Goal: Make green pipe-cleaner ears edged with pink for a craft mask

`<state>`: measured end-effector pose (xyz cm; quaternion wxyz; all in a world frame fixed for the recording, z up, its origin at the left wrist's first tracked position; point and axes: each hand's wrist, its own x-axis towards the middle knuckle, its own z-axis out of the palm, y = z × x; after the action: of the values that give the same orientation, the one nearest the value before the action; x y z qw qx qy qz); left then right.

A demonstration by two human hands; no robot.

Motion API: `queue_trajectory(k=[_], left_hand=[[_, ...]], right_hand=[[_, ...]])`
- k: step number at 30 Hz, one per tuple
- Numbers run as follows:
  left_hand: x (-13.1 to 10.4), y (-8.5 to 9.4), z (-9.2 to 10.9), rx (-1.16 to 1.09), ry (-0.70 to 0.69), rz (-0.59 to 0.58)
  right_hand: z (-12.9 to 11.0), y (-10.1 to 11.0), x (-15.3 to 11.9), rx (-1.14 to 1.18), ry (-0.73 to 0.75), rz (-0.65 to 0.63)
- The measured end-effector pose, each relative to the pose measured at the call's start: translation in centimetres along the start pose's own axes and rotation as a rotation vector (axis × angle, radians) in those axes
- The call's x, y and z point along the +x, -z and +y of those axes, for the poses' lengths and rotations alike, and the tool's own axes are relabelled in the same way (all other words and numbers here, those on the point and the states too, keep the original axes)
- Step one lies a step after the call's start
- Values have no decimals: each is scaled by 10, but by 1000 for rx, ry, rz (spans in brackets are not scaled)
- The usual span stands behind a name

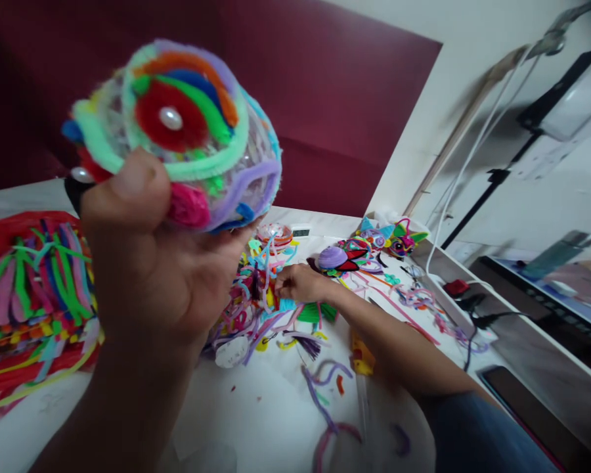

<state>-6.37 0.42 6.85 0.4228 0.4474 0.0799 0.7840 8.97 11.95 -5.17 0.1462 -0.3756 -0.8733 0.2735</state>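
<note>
Raised close to the camera, my left hand point(152, 263) is closed around a clear rounded craft piece point(246, 154) covered with coloured pipe cleaners. Its front carries a mint ring around a red disc with a white pearl bead point(170, 118); a pink curl sits near my thumb. Farther off, my right hand point(298, 284) reaches into a heap of loose pipe cleaners point(241, 315). Its fingers are curled down among the pieces, and whatever they pinch is hidden. Turquoise and green pieces point(311, 313) lie just below that hand.
At left lies a red bag point(10, 230) with bundled pipe cleaners. A purple-domed craft piece point(332, 257) and a small mask-like figure point(402, 244) stand at the back. Nearby are a yellow tool point(362, 355), a phone point(522, 401), cables and a lamp stand point(492, 176).
</note>
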Motion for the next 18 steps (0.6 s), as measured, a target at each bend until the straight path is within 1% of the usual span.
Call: queue_trajectory(k=[2,4,7,10,14,18], left_hand=[[-2,-5,-2,-18,25,-68],[-4,-10,-6,-36,62,-110],[-6,-15,-13,-49,146,-89],[-7,-16,-21,-44,216,-65],[-9,-13,-30,-66,255,-64],[-9,-10,-36,-41,291,-63]], right_hand=[[3,0,-3,-22,-5,-1],[6,2,-6,-39,-17,9],[9,6,-12,-70,-26,27],[4,5,-19,-112,-18,59],[-13,-9,-24,-152,12,82],[-24,-25,-21,-234,13,63]])
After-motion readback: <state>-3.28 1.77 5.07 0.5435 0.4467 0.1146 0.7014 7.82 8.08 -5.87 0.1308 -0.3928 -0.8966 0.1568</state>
